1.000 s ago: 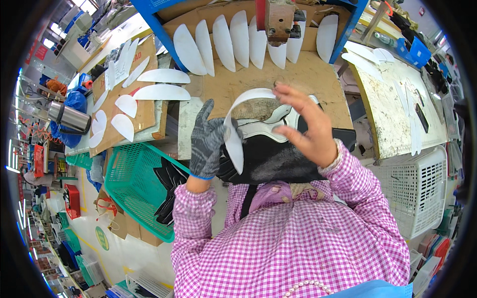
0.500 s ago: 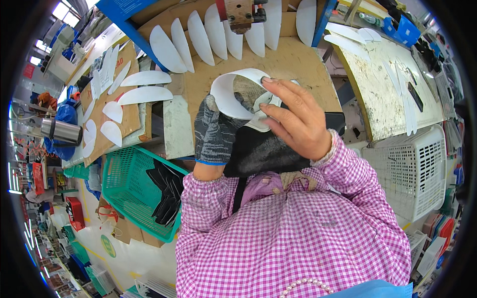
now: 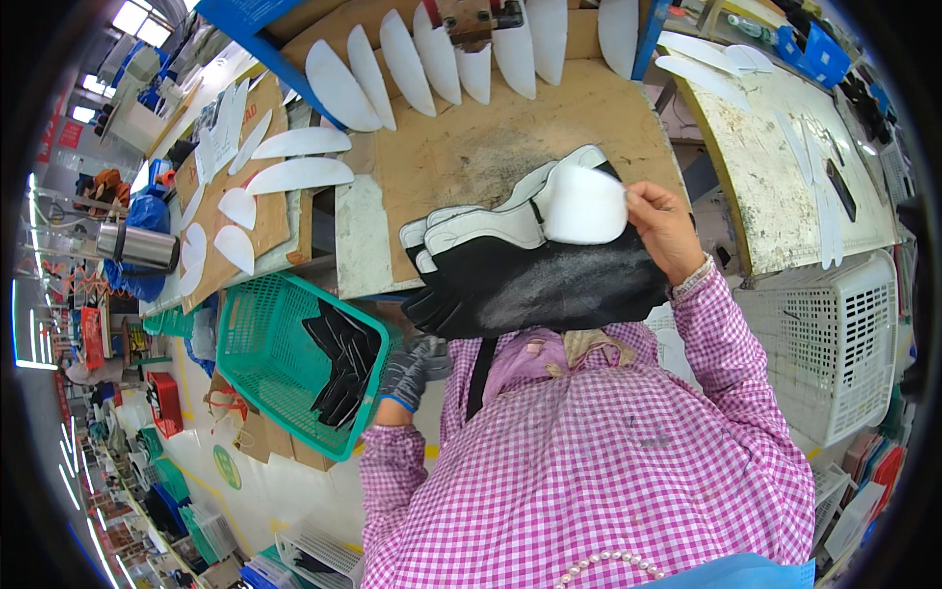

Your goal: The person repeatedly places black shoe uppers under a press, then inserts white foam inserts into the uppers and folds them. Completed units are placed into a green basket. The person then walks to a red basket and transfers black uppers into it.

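Observation:
My bare right hand (image 3: pixel 667 228) pinches the right edge of a white, soft-looking curved piece (image 3: pixel 586 204), fingers closed on it. This piece lies over a stack of black sheet pieces (image 3: pixel 549 285) with white, wavy-edged panels (image 3: pixel 481 224) along their far side. The stack lies across the front edge of the worktable, against my apron. My left hand (image 3: pixel 412 368), in a grey knitted glove, is low between the stack and the green basket; its fingers are partly smeared, and whether it holds anything is unclear.
Several white half-oval pieces (image 3: pixel 412 64) stand along the back of the cardboard-covered table (image 3: pixel 442 137). More white pieces (image 3: pixel 299 177) lie on the left bench. A green basket (image 3: pixel 285 294) holds folded black pieces (image 3: pixel 343 358). At right are a worn table (image 3: pixel 775 216) and a white crate (image 3: pixel 834 344).
My left hand has let go of the curled white piece and dropped toward the green basket. The white piece now lies flatter over the black stack, its edge in my right hand.

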